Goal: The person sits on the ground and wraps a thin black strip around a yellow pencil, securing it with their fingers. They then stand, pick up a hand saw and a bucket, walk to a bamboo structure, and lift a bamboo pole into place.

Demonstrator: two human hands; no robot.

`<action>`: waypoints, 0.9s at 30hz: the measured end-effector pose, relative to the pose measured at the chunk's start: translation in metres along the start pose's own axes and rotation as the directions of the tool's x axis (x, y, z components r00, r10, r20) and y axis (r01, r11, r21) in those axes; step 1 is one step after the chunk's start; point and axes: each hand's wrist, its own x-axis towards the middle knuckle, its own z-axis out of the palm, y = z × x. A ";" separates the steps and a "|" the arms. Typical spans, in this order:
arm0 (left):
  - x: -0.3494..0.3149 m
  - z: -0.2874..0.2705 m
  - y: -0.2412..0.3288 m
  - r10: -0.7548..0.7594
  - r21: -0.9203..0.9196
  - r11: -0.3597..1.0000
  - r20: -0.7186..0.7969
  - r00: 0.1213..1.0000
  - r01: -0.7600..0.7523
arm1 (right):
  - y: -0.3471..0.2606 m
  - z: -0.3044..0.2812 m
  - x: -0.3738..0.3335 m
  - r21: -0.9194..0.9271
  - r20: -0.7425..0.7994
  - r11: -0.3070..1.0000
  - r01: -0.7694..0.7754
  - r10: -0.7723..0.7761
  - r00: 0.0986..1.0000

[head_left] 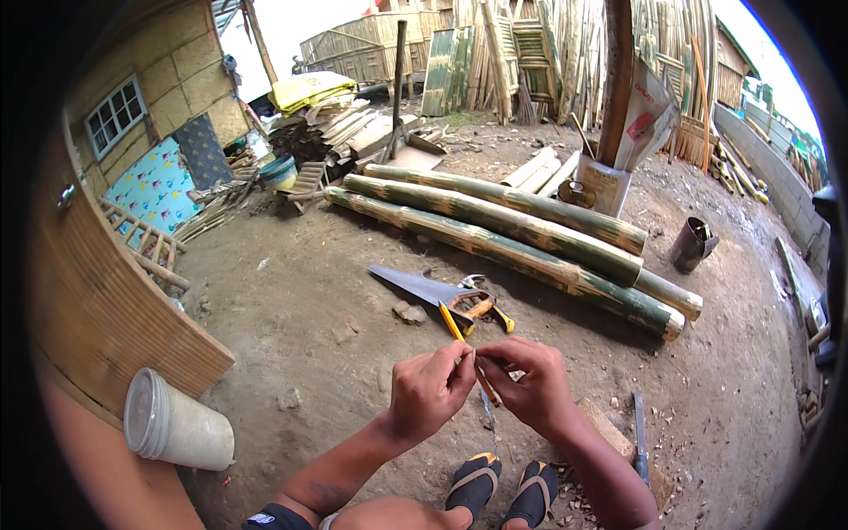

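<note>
In front of my body, my left hand [430, 389] and my right hand [530, 380] come together with their fingertips pinched. A slim yellow stick, which looks like a pencil [450, 321], slants between them. Its upper end points away to the left, and its lower end shows below my fingers. The exact grip is partly hidden by the fingertips. Just beyond my hands, a handsaw [415, 285] with a wooden handle lies on the dirt. A hammer [503, 319] with a yellow-ended handle lies against it, partly hidden by the saw.
Several thick green bamboo poles [495, 240] lie across the ground ahead. A lidded bucket [190, 430] stands at left by a brown door panel [115, 309]. A long flat blade [639, 428] lies near my right forearm. A rusty can [692, 247] and wooden post [616, 97] stand beyond.
</note>
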 end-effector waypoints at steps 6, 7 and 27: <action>0.010 -0.072 0.016 -0.063 0.042 0.997 -0.034 0.997 0.065 | -0.061 0.024 0.028 -0.333 0.122 0.907 0.257 -0.229 0.966; 0.010 -0.080 0.019 -0.141 0.017 0.990 -0.023 0.990 0.142 | -0.069 0.028 0.029 -0.384 0.142 0.871 0.306 -0.272 0.952; 0.004 -0.117 0.059 -0.661 -0.684 0.485 0.121 0.741 0.545 | -0.123 0.051 0.007 -0.259 -0.025 0.931 0.258 -0.274 0.961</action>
